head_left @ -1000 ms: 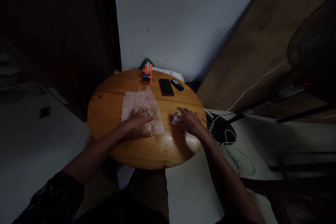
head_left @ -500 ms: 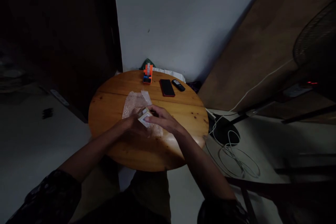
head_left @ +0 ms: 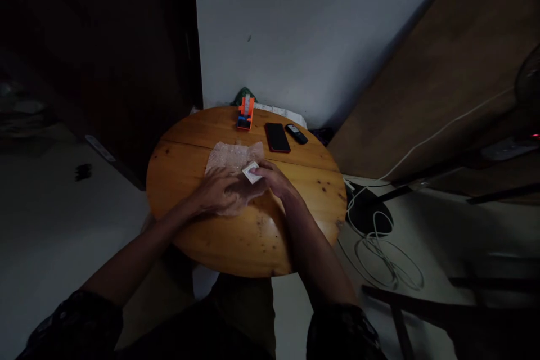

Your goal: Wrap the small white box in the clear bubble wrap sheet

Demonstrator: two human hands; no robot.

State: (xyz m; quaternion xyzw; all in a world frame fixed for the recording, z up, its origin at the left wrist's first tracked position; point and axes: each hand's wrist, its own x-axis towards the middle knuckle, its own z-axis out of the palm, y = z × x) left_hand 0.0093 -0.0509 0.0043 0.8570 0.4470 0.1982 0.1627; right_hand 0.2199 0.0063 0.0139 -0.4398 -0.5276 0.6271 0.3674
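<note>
Right hand (head_left: 275, 179) is gripping a small pale box (head_left: 252, 172) above bubble wrap (head_left: 228, 156).
The box is tilting between thumb and fingers near the left hand (head_left: 216, 188), which is reaching over the wrap with fingers extended; whether it is pinching the sheet, blur is making impossible to tell. On the round wooden bench (head_left: 179, 171), an orange tape dispenser (head_left: 245, 113), a black phone (head_left: 277, 138) and a dark handset (head_left: 296, 134) are lying beyond.

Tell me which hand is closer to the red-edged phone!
Right. The right hand, holding a small white item, is just below the phone in view; the left hand is farther left, over bubble wrap.
</note>
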